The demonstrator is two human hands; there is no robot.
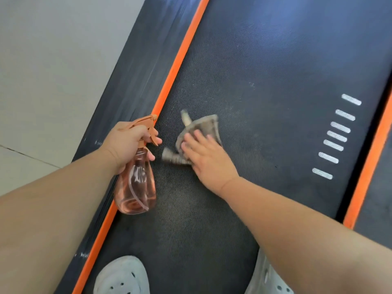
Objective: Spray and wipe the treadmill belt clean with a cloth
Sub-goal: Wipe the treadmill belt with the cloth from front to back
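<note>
- Currently pressing down on the crumpled grey cloth (201, 128) with the right hand (209, 160), fingers straight and slightly spread, cloth pinned against the treadmill belt (265, 81).
- Gripping the spray bottle (135, 183) in the left hand (127, 141), fingers curled round its neck by the trigger; bottle just left of the right hand, hanging over the orange strip (176, 66).
- Probably mid-wipe: dusty-looking belt stretching ahead and to the right of the right hand, long axis running away from the fingertips.
- Nearer to that stretch with the right hand than the left; next stroke likely forward along the belt, cloth kept under the palm.
</note>
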